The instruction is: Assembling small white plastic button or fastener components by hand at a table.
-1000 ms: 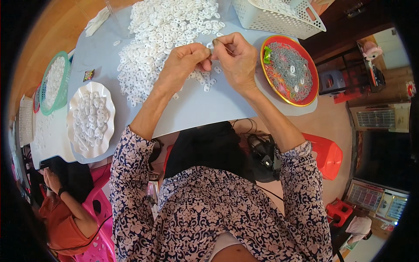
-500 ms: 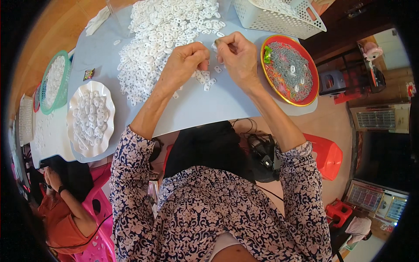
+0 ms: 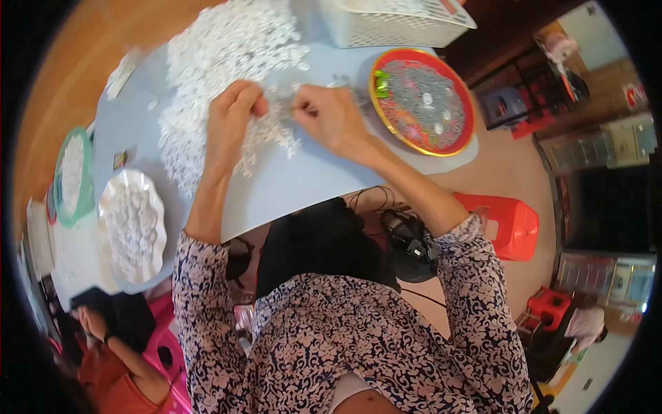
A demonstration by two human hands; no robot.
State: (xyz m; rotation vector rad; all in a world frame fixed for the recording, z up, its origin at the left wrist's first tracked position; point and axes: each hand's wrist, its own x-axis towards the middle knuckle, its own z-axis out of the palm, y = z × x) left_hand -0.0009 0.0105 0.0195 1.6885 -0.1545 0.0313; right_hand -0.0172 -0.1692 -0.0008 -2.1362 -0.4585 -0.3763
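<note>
A large heap of small white oval plastic pieces (image 3: 221, 52) with holes in them covers the far left of the grey-blue table (image 3: 289, 176). Over its near right edge, my left hand (image 3: 234, 114) is closed, thumb against curled fingers; what it holds, if anything, is hidden. Facing it a short gap away, my right hand (image 3: 334, 121) is also closed, its fingertips blurred by motion, and its contents cannot be made out. Loose white pieces lie beneath and between the hands. To the right stands a red round tray (image 3: 464, 103) with a gold rim, full of small grey parts and a few white pieces.
A scalloped white dish (image 3: 160, 241) of white pieces stands at left, a green basket (image 3: 86, 196) of more beyond it. A perforated white basket (image 3: 393, 31) is at the back right. A red stool (image 3: 514, 228) stands right; a co-worker's arm (image 3: 134, 359) shows lower left.
The view has turned, so the table's things sit further left. My hands have drawn a little apart, and the right hand has tilted, fingers pointing more to the left.
</note>
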